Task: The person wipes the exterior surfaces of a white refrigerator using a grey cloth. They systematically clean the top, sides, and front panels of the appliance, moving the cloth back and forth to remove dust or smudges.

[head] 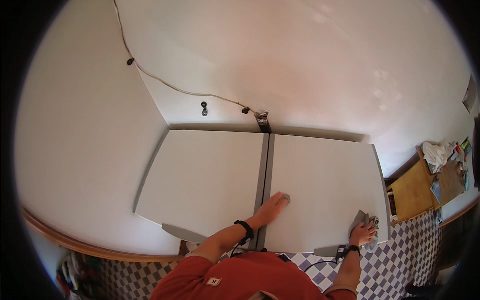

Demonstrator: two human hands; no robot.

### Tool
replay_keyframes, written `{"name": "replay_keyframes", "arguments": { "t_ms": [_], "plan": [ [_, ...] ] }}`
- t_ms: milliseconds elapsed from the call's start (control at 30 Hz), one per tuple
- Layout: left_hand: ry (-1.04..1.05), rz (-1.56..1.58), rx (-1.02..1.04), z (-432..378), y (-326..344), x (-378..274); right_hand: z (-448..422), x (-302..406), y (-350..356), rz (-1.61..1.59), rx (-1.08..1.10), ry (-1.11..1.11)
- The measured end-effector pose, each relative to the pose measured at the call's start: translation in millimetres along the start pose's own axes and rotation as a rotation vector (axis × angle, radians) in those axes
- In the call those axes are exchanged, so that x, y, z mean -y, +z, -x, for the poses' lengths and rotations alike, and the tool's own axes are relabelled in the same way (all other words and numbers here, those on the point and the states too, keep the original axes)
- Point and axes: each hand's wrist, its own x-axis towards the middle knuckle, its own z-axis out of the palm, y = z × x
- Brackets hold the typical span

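Note:
Two white lids with grey edge strips, which look like a chest freezer's top, lie side by side before me. My left hand [270, 210] rests on the right lid [322, 176] near the middle seam, its fingers over a small greyish scouring pad [286, 197]. At the front right corner of the same lid, my right hand [362, 234] presses a crumpled grey cloth [360, 218]. Part of the cloth hangs past the front edge. The left lid [206, 168] is untouched. Each lid has a grey handle [183, 231] along its front.
A cable [180, 90] runs along the wall to a taped post [263, 117] behind the seam. A wooden cabinet [410, 191] bearing a white plastic bag [435, 155] and clutter stands to the right. Checkered floor tiles [408, 243] and a wood-capped low wall [112, 255] lie nearby.

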Motion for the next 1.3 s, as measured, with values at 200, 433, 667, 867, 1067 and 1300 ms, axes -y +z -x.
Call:
{"name": "replay_keyframes", "arguments": {
  "t_ms": [200,433,667,867,1067,1300],
  "plan": [
    [-0.400,0.058,-0.425,39,-97,62,53,133,-34,-0.200,0.002,-0.245],
    [-0.500,-0.637,-0.679,172,-216,157,226,292,-95,-0.621,0.077,-1.043],
    [-0.752,-0.778,-0.887,245,-239,172,395,309,-167,-0.888,0.382,-2.051],
    [-0.770,-0.884,-0.958,240,-226,176,398,301,-174,-1.050,0.417,-2.384],
    [-0.652,-0.643,-0.876,178,-179,152,283,299,-150,-0.906,0.358,-1.958],
    [-0.124,-0.487,-0.379,75,-86,79,110,215,-74,-0.756,0.128,-1.058]
  ]
}}
